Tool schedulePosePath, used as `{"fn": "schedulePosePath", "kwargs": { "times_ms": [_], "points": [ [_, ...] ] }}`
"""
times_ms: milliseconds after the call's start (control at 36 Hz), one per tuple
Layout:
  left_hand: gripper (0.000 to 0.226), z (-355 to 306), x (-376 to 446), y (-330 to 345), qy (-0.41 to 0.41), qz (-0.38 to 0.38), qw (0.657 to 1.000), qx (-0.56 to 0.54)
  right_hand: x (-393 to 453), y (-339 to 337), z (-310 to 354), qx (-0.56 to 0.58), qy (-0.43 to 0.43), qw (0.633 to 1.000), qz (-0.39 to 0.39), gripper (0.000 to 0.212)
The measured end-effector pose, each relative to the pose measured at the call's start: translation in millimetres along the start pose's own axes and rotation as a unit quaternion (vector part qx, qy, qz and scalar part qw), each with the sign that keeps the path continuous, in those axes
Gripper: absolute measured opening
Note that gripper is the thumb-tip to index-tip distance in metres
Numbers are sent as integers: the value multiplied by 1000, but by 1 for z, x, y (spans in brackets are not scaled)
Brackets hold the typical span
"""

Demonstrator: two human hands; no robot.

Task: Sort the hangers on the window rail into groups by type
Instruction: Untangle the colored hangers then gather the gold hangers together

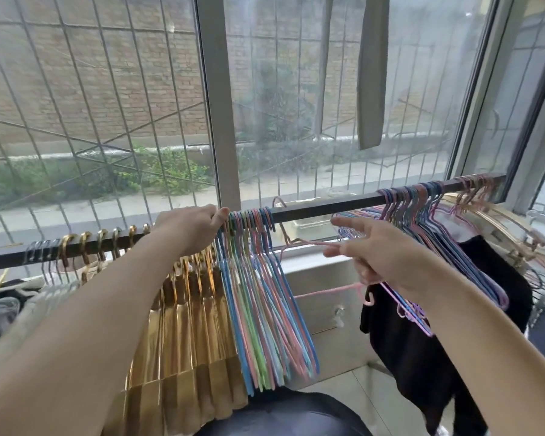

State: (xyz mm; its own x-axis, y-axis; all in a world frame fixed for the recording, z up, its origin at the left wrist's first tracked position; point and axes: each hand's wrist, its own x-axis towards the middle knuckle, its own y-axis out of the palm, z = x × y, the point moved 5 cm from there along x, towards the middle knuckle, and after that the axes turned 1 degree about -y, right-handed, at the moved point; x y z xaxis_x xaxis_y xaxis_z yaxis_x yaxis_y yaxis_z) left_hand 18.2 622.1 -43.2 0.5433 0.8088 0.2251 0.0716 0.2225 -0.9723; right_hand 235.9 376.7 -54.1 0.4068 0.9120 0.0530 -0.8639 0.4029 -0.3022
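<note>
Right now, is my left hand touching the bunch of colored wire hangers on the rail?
Touching. The head view shows the left hand gripping the rail, thumb and fingertips pressed against the hooks at the left end of the colored wire hangers.

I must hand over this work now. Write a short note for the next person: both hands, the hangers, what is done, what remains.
Left hand: on the rail, against the hooks of the sorted pastel wire hangers.
Right hand: holding a pink wire hanger off the rail.
Done: gold hangers grouped at left, pastel group beside them.
Left: hang the pink one with the pastel group, then move over the mixed wire hangers on the right.
</note>
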Motion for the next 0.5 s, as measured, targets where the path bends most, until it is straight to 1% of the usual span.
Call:
{"fn": "schedulePosePath", "kwargs": {
  "times_ms": [139, 222, 306, 333, 389, 444, 500],
  "points": [
    [73, 0, -3, -6, -9, 11, 1000, -6, 27, 7, 8, 33, 34, 999, 1, 34],
    [75, -1, -3, -9, -13, 27, 1000, -7, 48, 13, -11, -31, 53, 998, -21, 33],
    [71, -2, -5, -13, -19, 37, 999, 3, 56, 20, -52, -102, 81, 991, -27, 35],
    [65, -4, -5, -15, -17, 19, 1000, 17, 54, 20, -72, -113, 97, 988, -27, 34],
    [53, -14, -7, -28, -1, -65, 998, 28, 47, 17, -107, -97, 131, 986, -39, 31],
    [44, -33, -16, -42, 27, -154, 986, -51, 34, 11, -136, -64, 166, 982, -68, 33],
    [40, -58, -34, -49, 52, -193, 962, -187, 17, 11, -160, -39, 192, 976, -95, 30]
  ]
}}
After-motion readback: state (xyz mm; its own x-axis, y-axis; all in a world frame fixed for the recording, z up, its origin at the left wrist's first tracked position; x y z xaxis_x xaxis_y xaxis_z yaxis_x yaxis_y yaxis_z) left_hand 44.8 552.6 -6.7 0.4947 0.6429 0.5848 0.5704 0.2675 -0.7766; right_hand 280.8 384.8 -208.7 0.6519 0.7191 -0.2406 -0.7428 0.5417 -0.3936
